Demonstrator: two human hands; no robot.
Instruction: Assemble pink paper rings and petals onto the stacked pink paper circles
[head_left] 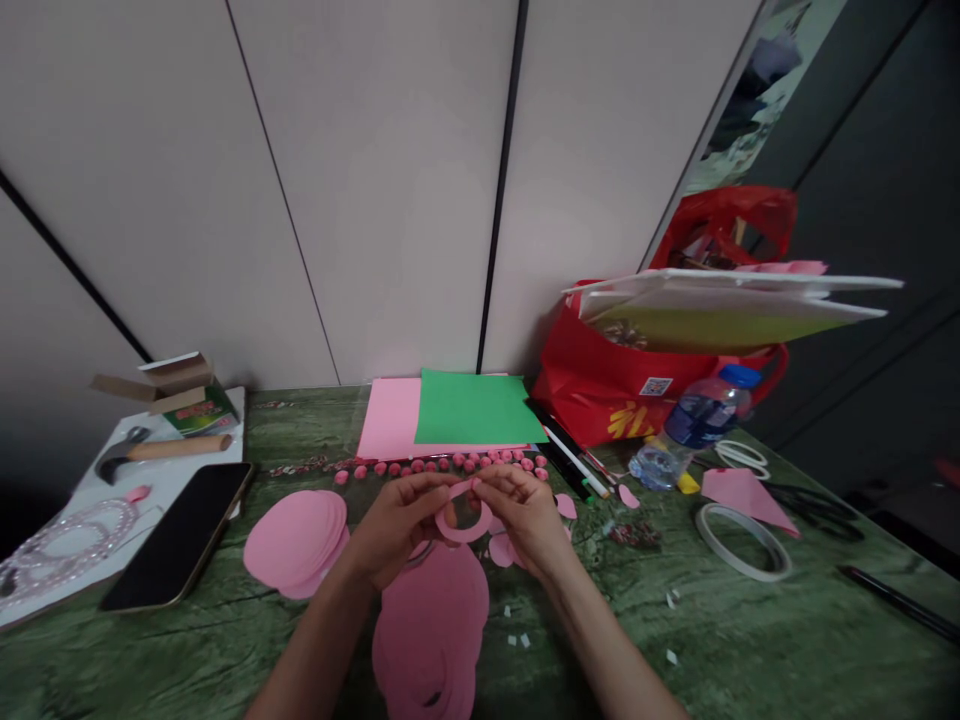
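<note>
From the one pink ring point(466, 535): one green sheet point(480, 408) at twelve o'clock, one bottle point(697, 422) at two, one tape roll point(739, 567) at three, two paper piles point(431, 620) at six and nine, one phone point(181, 540) and one hammer point(176, 448) at nine, one box point(201, 410) at ten.

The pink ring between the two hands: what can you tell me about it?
The pink ring is a thin, flat band curving around an open middle, plain pink and apparently paper or card. The left hand pinches it at its upper left, and the right hand at its top. Fingers cover part of the upper edge, so I cannot tell whether the band is closed there. It looks held up off the table, beyond the larger stack of pink paper shapes.
</note>
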